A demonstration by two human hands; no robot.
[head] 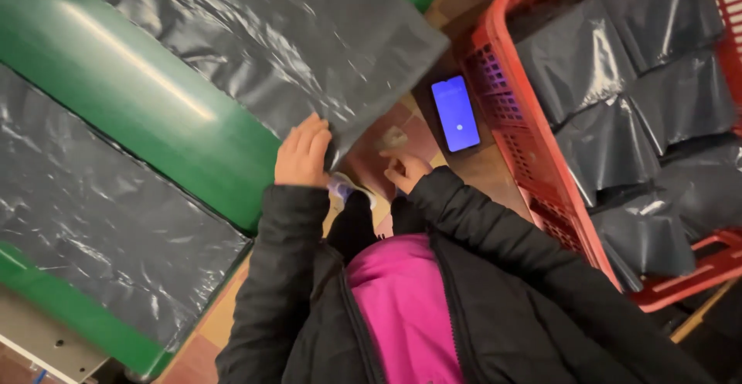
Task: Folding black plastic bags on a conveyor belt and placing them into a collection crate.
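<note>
You work under warm, fairly dim indoor light that comes from overhead. It lays a long soft streak of glare on the green surface (147,90) at your left, and small white highlights break across the wrinkles of the grey plastic sheet (278,36) far ahead of you. The dark bags (618,106) in the red crate (533,144) at your right shine in patches too. The phone screen (455,113) glows bright blue and is the strongest light spot. Your black jacket (495,291) near the bottom falls into deep shadow with little detail. Your right hand (403,169) looks slightly soft. The edges show mild wide-angle stretch.
</note>
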